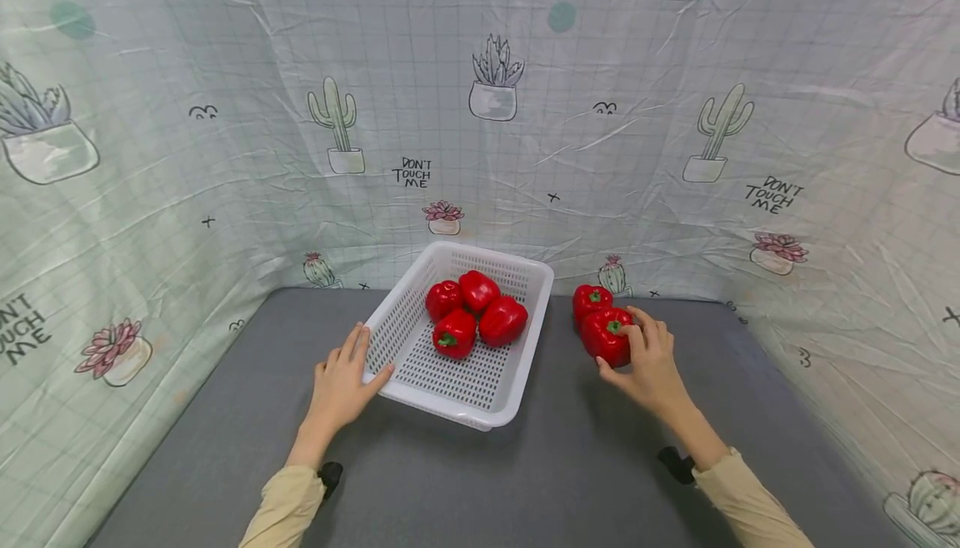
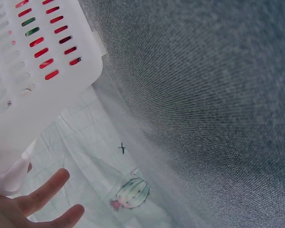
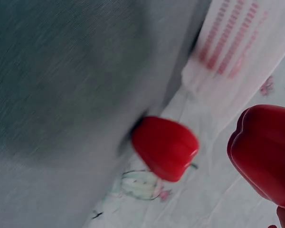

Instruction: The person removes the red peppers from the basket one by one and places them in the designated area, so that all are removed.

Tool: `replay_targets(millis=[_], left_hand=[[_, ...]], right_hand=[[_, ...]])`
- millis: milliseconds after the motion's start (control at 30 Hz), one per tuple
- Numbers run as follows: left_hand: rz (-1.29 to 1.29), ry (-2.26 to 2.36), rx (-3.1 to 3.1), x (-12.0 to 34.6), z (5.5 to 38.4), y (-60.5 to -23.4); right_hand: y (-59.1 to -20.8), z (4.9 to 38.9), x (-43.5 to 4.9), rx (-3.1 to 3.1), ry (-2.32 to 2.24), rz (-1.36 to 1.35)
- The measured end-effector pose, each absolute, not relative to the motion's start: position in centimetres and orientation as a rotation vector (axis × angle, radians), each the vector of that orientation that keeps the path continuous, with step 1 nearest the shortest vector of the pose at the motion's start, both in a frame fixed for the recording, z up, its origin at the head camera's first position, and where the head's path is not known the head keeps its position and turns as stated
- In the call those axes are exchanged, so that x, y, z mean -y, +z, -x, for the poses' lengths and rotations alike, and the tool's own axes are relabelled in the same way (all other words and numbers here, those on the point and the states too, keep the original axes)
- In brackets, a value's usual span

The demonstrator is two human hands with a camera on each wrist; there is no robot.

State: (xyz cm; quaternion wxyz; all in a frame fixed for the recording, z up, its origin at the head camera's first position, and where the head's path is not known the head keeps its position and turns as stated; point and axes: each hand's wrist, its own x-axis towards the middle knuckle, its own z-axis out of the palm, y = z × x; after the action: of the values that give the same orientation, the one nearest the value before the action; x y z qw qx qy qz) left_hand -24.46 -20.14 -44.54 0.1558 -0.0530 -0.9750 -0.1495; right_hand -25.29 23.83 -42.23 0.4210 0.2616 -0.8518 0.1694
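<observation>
A white perforated basket (image 1: 405, 308) holds several red bell peppers (image 1: 503, 321). My left hand (image 1: 341, 385) rests at its near left corner, thumb on the front rim and fingers along the left side. In the left wrist view two fingers (image 2: 47, 190) stretch out straight and apart beside the basket (image 2: 47, 102). To the right of the basket, my right hand (image 1: 648, 364) grips a red bell pepper (image 1: 606, 338) between thumb and fingers. The right wrist view shows this pepper (image 3: 268, 154) raised off the table. Another bell pepper (image 1: 591, 301) sits just behind it on the table.
A dark grey table (image 1: 540, 481) lies under everything. A pale cloth (image 1: 570, 156) printed with cacti and lettering hangs round the back and both sides, close behind the basket and the standing pepper. Each wrist carries a black strap (image 1: 677, 465).
</observation>
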Motion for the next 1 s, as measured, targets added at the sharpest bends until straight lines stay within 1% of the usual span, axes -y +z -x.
replay_targets(millis=[333,633,1000], left_hand=[[0.146,-0.420,2.794,20.3,24.5,-44.5],[0.156,-0.432,2.785,20.3,24.5,-44.6],[0.153,-0.425,2.782,20.2,24.4,-44.5]], right_hand=[[-42.7,27.4,-26.7,2.196,0.316,-0.512],[-44.1,29.1,-29.3,2.269,0.257,-0.390],[-44.9,31.6,-30.8,2.414,0.299,-0.259]])
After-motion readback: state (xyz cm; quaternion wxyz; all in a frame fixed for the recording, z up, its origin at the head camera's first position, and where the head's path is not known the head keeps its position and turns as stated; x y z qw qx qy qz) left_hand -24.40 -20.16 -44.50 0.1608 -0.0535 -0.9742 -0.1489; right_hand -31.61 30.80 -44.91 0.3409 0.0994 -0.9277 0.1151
